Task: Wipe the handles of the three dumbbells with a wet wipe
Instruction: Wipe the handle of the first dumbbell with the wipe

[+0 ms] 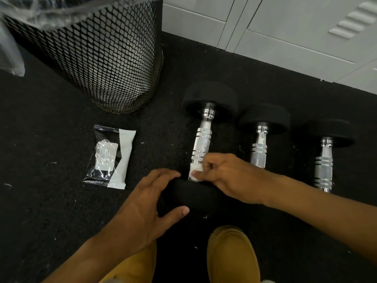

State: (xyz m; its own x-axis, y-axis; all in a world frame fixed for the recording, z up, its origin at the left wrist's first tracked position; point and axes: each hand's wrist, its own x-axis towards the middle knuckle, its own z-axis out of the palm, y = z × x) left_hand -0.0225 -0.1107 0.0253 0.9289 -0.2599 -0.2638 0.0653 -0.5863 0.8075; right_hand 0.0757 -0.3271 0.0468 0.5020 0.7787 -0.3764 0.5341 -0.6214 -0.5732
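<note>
The wipe (195,172) is a small, white, folded wad, soft and limp; it should conform to a surface only under finger pressure. It sits at the near end of the first handle (201,147), pinched against the metal by the curled fingers of the right hand (228,176).

The handle is rigid chromed steel with a knurled centre and grooved rings. Knurling will probably drag on the wipe, so wrap the wipe around the bar and stroke lengthwise.

The first dumbbell (204,127) looks heavy, and its round heads may let it roll. Steady it at the near head (195,196); the left hand (146,209) is there, spread wide and holding nothing, though contact cannot be confirmed.

The second dumbbell (262,137) and third dumbbell (325,158) lie alongside to the right on the black mat (51,201). The wipe pack (109,157) lies to the left, near a mesh bin (98,56).
</note>
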